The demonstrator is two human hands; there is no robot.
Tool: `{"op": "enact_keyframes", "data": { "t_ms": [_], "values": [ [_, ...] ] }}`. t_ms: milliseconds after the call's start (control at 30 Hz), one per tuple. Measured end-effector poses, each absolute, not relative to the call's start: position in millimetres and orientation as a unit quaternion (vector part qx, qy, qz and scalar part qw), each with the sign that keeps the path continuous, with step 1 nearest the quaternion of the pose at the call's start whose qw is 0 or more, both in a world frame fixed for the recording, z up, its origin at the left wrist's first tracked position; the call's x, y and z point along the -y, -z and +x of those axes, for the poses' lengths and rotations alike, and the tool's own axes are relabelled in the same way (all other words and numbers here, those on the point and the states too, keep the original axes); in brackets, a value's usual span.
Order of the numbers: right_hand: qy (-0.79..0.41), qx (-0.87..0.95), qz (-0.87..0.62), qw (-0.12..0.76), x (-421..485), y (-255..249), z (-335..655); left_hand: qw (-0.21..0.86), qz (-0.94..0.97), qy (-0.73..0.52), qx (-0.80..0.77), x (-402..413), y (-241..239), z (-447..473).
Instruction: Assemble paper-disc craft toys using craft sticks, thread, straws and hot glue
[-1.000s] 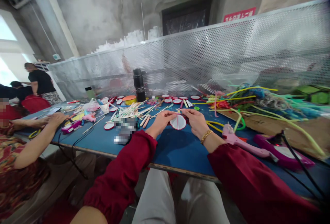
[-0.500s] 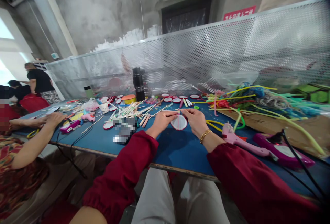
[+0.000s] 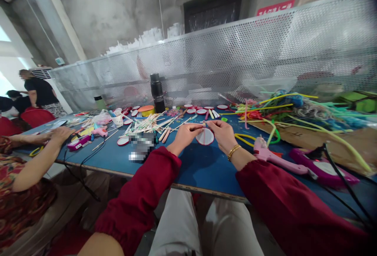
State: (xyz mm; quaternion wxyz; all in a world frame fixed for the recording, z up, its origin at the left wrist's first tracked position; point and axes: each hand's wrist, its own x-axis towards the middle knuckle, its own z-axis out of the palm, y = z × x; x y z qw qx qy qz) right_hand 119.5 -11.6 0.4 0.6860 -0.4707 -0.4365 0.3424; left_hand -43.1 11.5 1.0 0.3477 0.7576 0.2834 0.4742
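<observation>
My left hand and my right hand meet over the blue table, both in dark red sleeves. Between them they hold a small white round disc with a red rim and a thin stick that runs across it. The fingers of each hand are pinched at the top of the disc. A gold bracelet circles my right wrist.
A pink glue gun and a purple one lie right of my hands, with black cables. Coloured pipe cleaners are heaped at the right. Sticks, red-rimmed discs and a black flask stand behind. Another person's arm rests at left.
My hands stay pinched on the disc and stick with only small finger shifts. The camera has tipped slightly down, so everything sits a little higher in the picture.
</observation>
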Motion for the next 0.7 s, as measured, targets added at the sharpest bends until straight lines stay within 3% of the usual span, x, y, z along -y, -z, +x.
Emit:
{"op": "enact_keyframes", "data": {
  "t_ms": [700],
  "values": [
    [-0.410,0.405,-0.438,0.690,13.4,-1.7,118.2,0.314,0.758,-0.483,-0.304,-7.7,-6.3,-43.9]
  ]
}}
